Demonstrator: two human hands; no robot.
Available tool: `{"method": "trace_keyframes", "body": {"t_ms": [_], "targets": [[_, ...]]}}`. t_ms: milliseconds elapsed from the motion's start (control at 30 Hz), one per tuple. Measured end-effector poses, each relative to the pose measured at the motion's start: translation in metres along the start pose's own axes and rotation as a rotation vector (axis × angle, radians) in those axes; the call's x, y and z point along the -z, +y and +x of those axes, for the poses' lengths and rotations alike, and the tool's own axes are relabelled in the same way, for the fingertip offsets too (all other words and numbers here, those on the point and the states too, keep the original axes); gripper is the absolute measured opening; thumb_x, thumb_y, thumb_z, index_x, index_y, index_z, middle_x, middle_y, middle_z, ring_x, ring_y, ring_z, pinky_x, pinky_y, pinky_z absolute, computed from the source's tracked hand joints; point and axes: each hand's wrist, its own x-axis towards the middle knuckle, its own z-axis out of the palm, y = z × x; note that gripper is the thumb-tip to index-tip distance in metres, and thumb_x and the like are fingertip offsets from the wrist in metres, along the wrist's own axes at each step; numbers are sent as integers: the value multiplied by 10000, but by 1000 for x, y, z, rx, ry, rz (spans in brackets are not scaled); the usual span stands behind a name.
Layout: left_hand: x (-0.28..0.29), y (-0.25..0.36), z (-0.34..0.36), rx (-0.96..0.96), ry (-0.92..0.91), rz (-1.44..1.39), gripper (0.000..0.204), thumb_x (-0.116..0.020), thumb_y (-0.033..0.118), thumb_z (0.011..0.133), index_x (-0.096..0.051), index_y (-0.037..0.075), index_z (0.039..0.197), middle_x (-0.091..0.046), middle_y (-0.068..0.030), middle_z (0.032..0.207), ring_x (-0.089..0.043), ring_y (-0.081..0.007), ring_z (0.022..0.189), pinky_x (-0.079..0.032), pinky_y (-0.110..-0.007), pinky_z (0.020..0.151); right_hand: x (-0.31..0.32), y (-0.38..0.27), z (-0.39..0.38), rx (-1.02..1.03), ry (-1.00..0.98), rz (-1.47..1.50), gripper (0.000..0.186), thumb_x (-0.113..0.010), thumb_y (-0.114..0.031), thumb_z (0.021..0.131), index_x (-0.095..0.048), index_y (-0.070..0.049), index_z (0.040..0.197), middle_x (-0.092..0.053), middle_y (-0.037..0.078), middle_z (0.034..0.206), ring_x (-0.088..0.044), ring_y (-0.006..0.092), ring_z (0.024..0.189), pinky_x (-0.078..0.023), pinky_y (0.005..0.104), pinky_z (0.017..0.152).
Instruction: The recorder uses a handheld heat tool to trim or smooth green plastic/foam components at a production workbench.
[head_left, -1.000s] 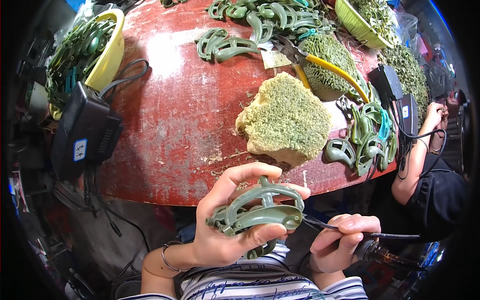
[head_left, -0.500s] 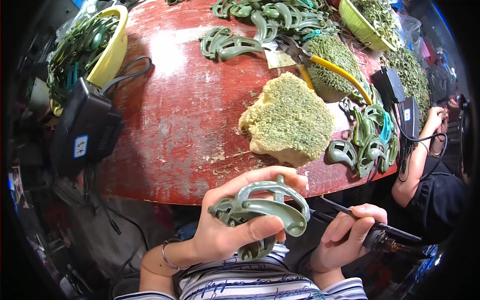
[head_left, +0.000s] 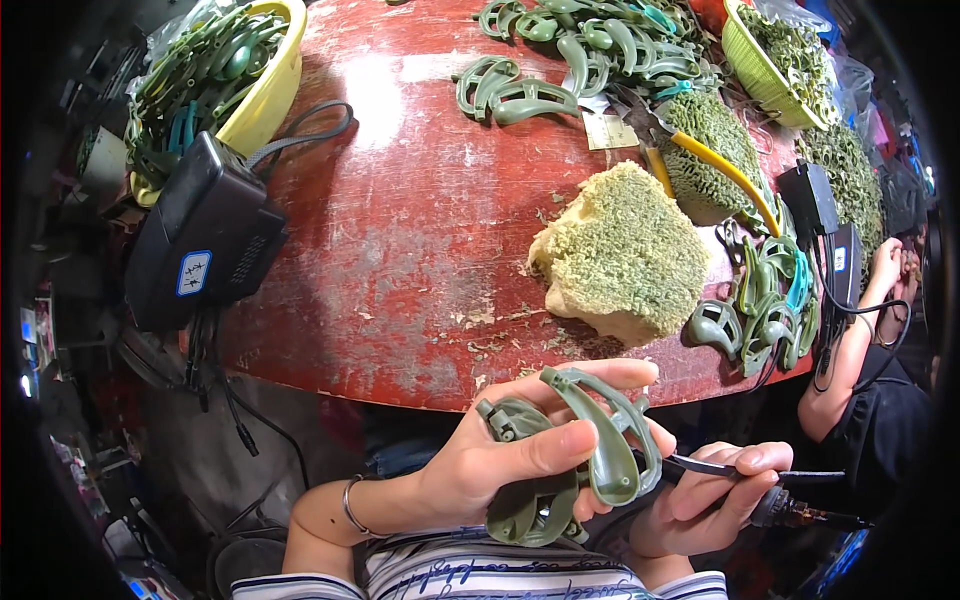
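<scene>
Two bare hands are working close together just in front of the red table [head_left: 400, 300]'s near edge. The left hand [head_left: 515, 450] is curling around a curved green plastic frame [head_left: 612, 468], its thumb pressing from the near side while the fingers are passing behind. That grip is leaving the frame's long hollow face turned toward the wearer and its looped bar toward the right, probably so that its edges are lying within reach of the other hand. Another green plastic part [head_left: 530, 512] is hanging below the thumb; whether it is joined to the frame, I cannot tell.

The right hand [head_left: 700, 500] is pinching a slim dark tool [head_left: 705, 466] between thumb and fingertips, much like a pen, likely for fine control. Its tip is pointing left, just beside the frame; contact is impossible to make out. A dark-collared implement [head_left: 785, 510] with an amber shaft is jutting out beyond that hand, seemingly tucked in the lower fingers to leave the pinch free.

On the table, a rough yellow-green foam block [head_left: 630, 255] is sitting near the hands, perhaps for easy reach. Yellow-handled pliers [head_left: 735, 175] are lying across a second porous block [head_left: 705, 150], and a cluster of similar green frames [head_left: 765, 310] is resting near the right edge.
</scene>
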Motion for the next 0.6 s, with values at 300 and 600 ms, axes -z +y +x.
{"method": "trace_keyframes", "body": {"t_ms": [300,600], "targets": [[-5,6,-2,109,-36,-180,636,-486,283,876,-156,52,1368,-565,-206,986,-536,-139,608,-449,-229,570,5,1,4,-18,-28,-209,248,-323,-279,949,-382,-41,912,-241,-65,384,-180,16,301,-125,165,318],[-5,-1,-3,-31,29,224,625,-516,159,870,-163,55,1375,-577,-128,978,-543,-113,782,-456,-231,662,8,-7,17,-180,45,-231,223,-449,-253,848,-373,-45,869,-460,59,374,-260,57,277,-180,182,306]]}}
